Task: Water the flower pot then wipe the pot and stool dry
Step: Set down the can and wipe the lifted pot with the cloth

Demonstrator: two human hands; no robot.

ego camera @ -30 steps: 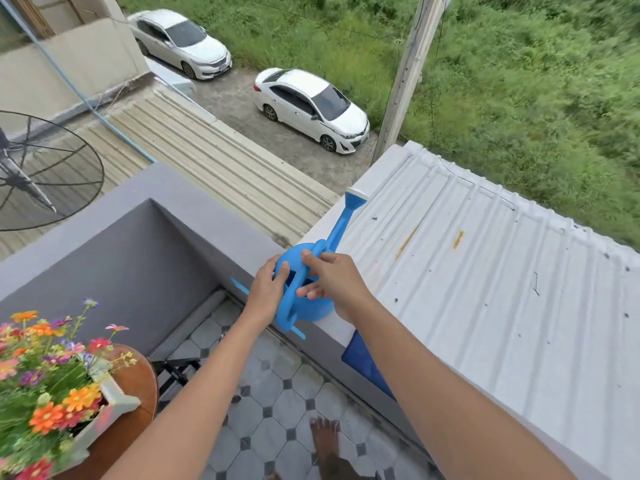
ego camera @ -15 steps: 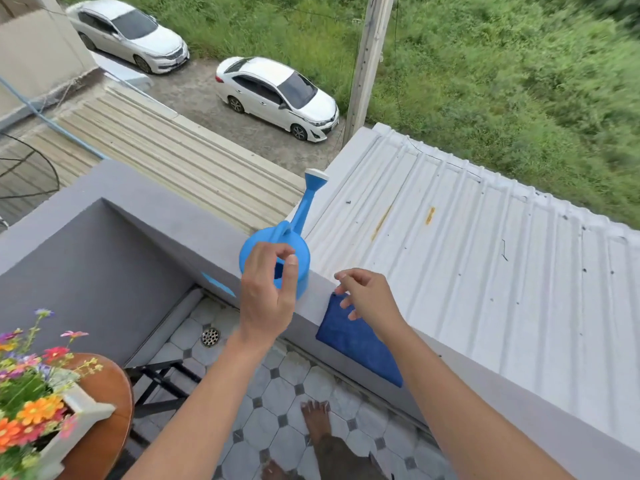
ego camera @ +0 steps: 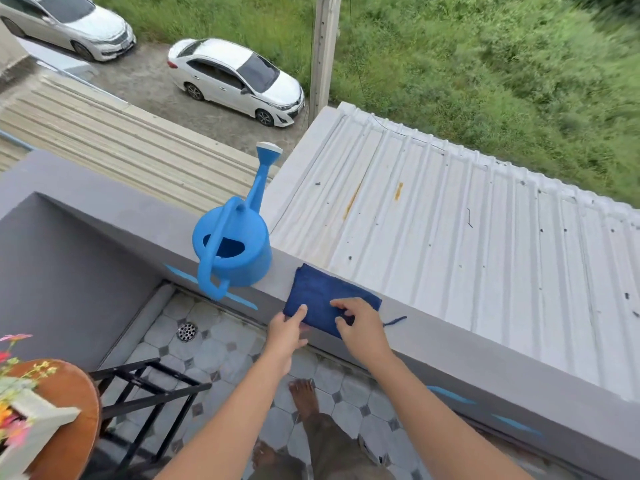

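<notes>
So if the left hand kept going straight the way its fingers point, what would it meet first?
The folded blue cloth on the wall top: the left hand already touches its near corner. The watering can sits off to the left, probably out of line.

Both hands, left hand [ego camera: 284,330] and right hand [ego camera: 360,327], seemingly pinch the blue cloth [ego camera: 323,299] beside the watering can [ego camera: 232,251].

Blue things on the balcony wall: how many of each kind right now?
Watering can: 1
Folded cloth, both hands on it: 1
Total: 2
</notes>
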